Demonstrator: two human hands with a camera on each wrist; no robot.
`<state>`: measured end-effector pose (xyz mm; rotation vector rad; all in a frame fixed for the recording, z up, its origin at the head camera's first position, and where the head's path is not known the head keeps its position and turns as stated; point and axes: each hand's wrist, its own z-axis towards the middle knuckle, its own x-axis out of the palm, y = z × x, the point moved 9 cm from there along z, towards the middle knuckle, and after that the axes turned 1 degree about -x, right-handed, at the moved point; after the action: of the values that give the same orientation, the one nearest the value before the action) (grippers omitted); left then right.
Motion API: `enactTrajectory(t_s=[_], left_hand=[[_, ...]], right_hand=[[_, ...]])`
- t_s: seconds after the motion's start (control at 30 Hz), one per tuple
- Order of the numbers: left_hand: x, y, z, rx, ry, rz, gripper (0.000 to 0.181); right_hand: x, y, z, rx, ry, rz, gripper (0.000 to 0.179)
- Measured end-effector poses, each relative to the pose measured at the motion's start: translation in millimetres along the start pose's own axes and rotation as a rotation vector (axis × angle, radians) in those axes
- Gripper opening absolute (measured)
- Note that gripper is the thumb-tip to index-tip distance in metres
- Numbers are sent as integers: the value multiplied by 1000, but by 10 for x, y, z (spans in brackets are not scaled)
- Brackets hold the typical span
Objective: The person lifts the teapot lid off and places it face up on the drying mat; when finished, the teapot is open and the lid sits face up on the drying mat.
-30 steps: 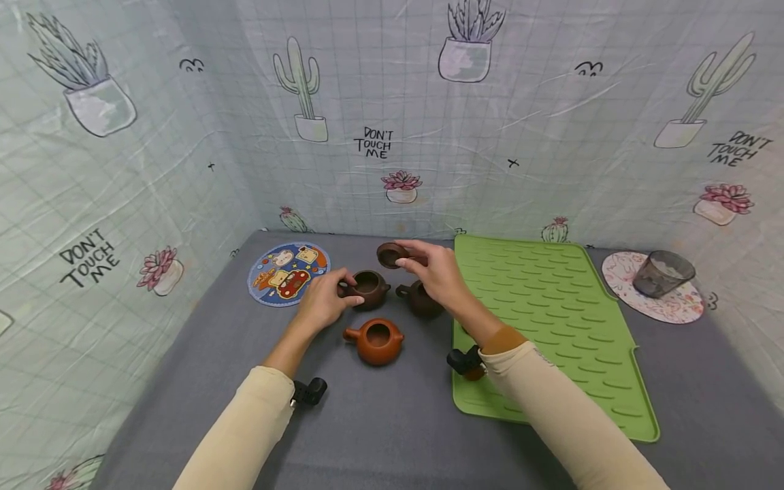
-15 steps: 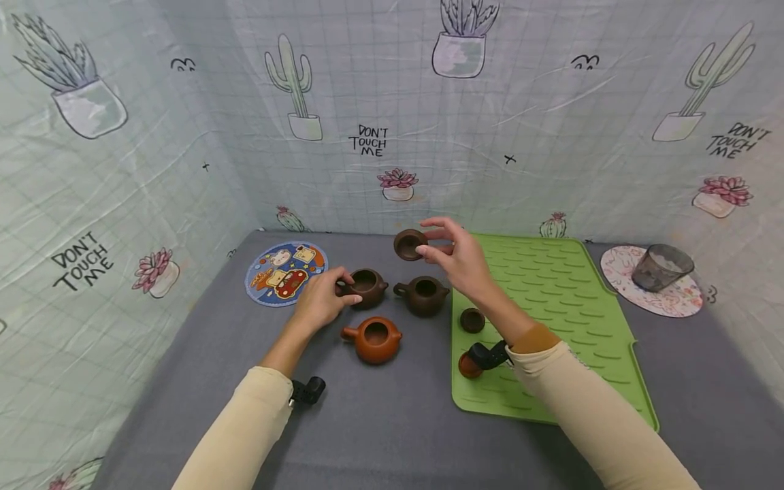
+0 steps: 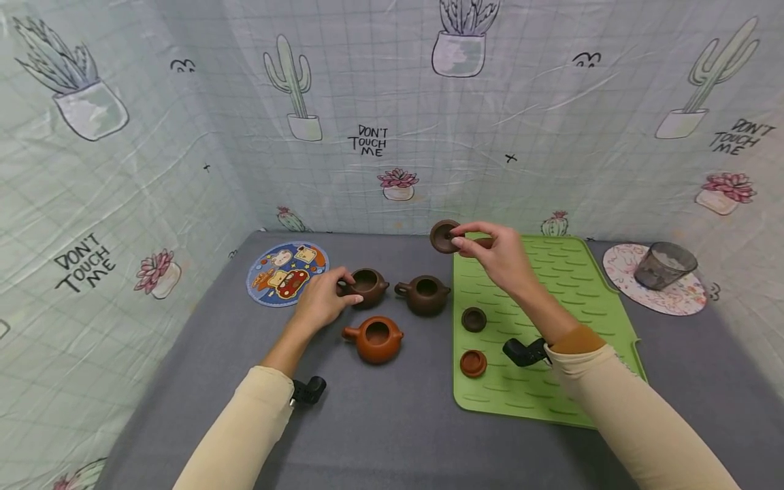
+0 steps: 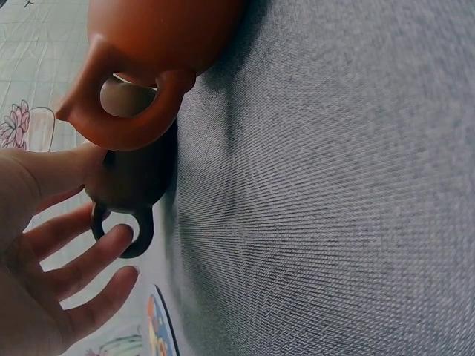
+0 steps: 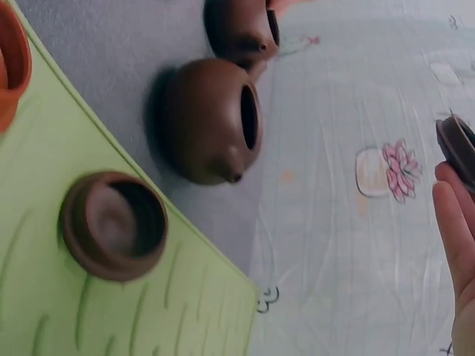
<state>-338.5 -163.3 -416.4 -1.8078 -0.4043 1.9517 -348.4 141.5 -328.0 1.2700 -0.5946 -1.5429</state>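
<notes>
My right hand (image 3: 499,258) pinches a dark brown teapot lid (image 3: 444,236) at its rim, hollow side facing me, in the air by the back left corner of the green mat. In the right wrist view only the edge of this lid (image 5: 459,147) shows. My left hand (image 3: 324,297) holds the left brown teapot (image 3: 370,297), thumb and fingers about its body and handle; the left wrist view shows fingers beside the handle (image 4: 141,236). A second brown teapot (image 3: 425,299) stands to its right, an orange teapot (image 3: 376,344) in front. All three lack lids.
On the green mat (image 3: 557,306), a brown lid (image 3: 474,320) and an orange lid (image 3: 473,364) lie hollow side up along the left edge. A blue round coaster (image 3: 269,272) lies at the back left. A tinted glass (image 3: 658,272) leans on a pink patterned coaster (image 3: 686,303) at the right.
My right hand has carried the brown lid up and rightward, from above the left teapot to the mat's back left corner. The left hand stays at its teapot.
</notes>
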Motion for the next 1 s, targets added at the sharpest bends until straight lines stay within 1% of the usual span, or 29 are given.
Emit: enactTrajectory(t_s=[0.13,0.23,0.4,0.67,1.0], left_hand=[[1,-7,8,-1,-2,8,30],[3,-6,13,-2,1,9,30],[9,3,18,0,15,4,30],[21,15,34,1,21,7,31],[15,11,36,9,13,-3,30]], right_hand=[[-147,-29,-29,27,-20,-38,29],[-244,-54,-50,19,-38,-46,29],[-350,-134,-84,13,-43,-102,28],[-414,-305,-130,64,-32,-149,29],[-377,-558,-175,132,4,-182,27]])
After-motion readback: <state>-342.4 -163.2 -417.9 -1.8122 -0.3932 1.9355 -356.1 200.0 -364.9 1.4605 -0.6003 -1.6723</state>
